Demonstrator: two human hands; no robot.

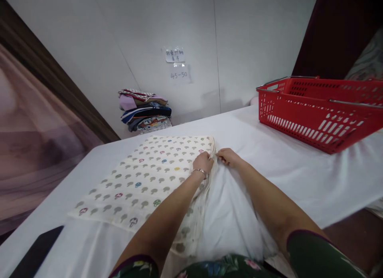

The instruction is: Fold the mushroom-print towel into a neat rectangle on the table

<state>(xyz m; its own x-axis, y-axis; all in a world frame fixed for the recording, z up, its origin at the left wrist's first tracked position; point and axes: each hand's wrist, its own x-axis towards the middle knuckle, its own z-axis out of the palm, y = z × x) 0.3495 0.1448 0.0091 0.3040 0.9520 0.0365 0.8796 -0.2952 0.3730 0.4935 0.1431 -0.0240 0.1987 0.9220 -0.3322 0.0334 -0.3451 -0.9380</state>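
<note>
Head view, frame centre: left hand (pixel 204 162) and right hand (pixel 228 156) pinched layered edge of cream rectangular mushroom-print fabric (pixel 151 172); edge-aligning seemed underway, next move likely called for even tension.

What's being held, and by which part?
The mushroom-print cloth: the left hand grips its layered right edge near the far corner; the right hand seems to pinch there.

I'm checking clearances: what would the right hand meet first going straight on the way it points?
The right hand would probably meet the patterned cloth first, at its layered edge; depth is unclear, they may already touch.
</note>
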